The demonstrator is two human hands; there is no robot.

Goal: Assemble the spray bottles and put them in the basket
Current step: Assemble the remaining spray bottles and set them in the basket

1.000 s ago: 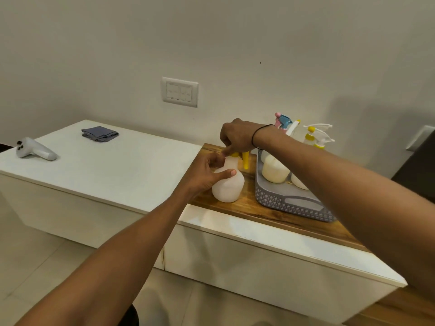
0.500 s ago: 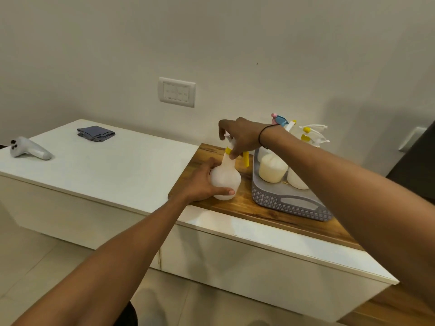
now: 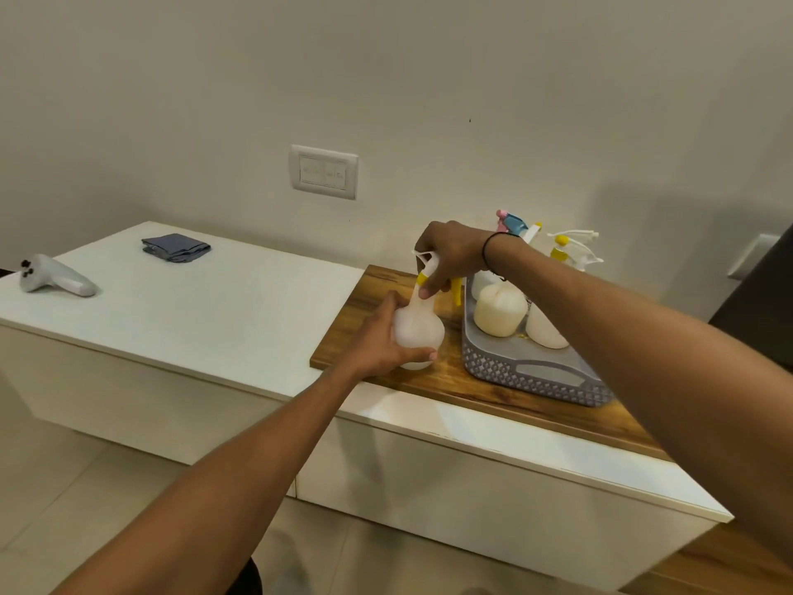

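A white round spray bottle (image 3: 418, 330) stands on the wooden board (image 3: 472, 388). My left hand (image 3: 379, 337) grips its body from the left. Over the neck, my right hand (image 3: 450, 255) holds the white and yellow spray head (image 3: 425, 272), thumb on the yellow collar. To the right is the grey basket (image 3: 536, 375), holding several assembled bottles, among them a cream one (image 3: 500, 309) and a white one (image 3: 545, 332). Their trigger heads, yellow-white (image 3: 566, 246) and blue-pink (image 3: 510, 223), stick up at the back.
The wooden board lies on a white cabinet top (image 3: 214, 302). A folded grey cloth (image 3: 176, 246) and a white controller (image 3: 55, 279) lie at its far left. A wall switch plate (image 3: 324, 171) is above. Tiled floor lies below.
My left hand slid down from the bottle's neck to its body. My right hand turned on the spray head, which now sits on the neck.
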